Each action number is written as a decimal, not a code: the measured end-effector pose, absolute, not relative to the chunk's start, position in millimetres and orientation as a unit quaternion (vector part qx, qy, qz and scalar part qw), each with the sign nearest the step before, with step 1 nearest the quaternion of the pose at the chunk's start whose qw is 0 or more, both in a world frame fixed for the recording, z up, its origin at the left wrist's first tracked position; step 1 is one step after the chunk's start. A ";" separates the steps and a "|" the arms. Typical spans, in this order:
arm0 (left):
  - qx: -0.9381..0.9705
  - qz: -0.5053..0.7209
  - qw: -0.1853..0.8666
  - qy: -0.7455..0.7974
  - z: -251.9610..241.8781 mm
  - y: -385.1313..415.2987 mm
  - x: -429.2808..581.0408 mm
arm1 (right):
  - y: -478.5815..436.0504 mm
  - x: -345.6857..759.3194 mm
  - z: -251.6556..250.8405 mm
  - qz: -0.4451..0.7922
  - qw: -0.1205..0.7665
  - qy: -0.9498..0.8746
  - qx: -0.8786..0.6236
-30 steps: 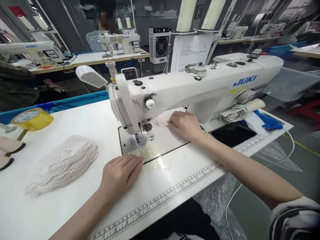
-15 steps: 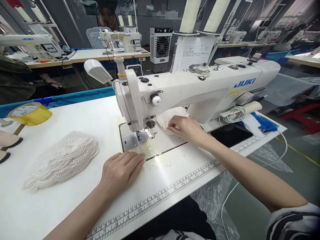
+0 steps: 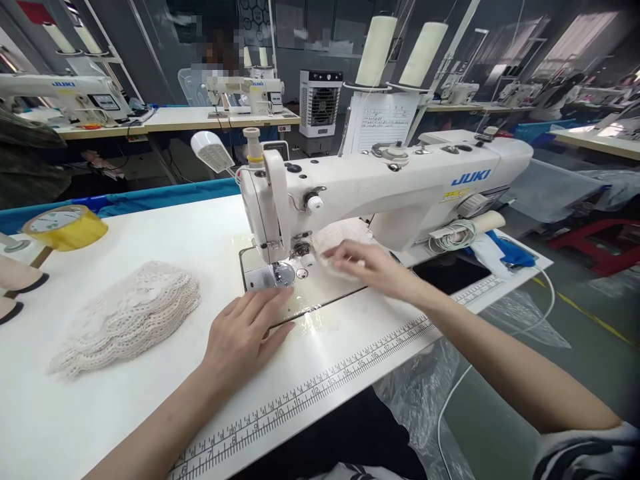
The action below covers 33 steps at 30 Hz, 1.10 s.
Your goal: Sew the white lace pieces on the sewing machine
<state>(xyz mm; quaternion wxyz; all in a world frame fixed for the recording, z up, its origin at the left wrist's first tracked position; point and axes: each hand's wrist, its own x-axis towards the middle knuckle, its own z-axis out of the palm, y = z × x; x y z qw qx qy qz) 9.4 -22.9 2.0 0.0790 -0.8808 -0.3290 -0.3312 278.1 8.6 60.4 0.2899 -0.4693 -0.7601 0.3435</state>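
Along the near edge of the tabletop (image 3: 200,220) runs a ruler strip (image 3: 300,405). Past it, the left grip (image 3: 245,327) rests palm down, thumb apart, holding nothing I can see. A lace pile (image 3: 135,320) sits left of it. The right grip (image 3: 370,267) is bent and blurry; I can't tell if it pinches the lace piece (image 3: 345,231) just past its fingers, under the sewing machine (image 3: 400,180).

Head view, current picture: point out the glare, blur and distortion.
In the head view, bright glare speckles the tabletop beside the left hand; in the head view, the right hand is blurred, likely by motion, the left sharper; in the head view, the thread cones lean, apparently from wide-angle distortion.
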 end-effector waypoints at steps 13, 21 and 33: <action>-0.594 -0.276 -0.608 -0.449 21.1 -20.5 -5.3 | -46.9 243.3 43.5 0.708 0.169 -0.561 -0.394; -0.745 -0.145 -0.497 -0.421 31.6 -22.6 -4.1 | 5.4 224.0 47.3 0.644 0.107 -0.682 -0.329; -0.757 -0.247 -0.288 -0.532 16.0 -12.8 -1.7 | 28.4 217.2 27.5 0.645 0.163 -0.670 -0.329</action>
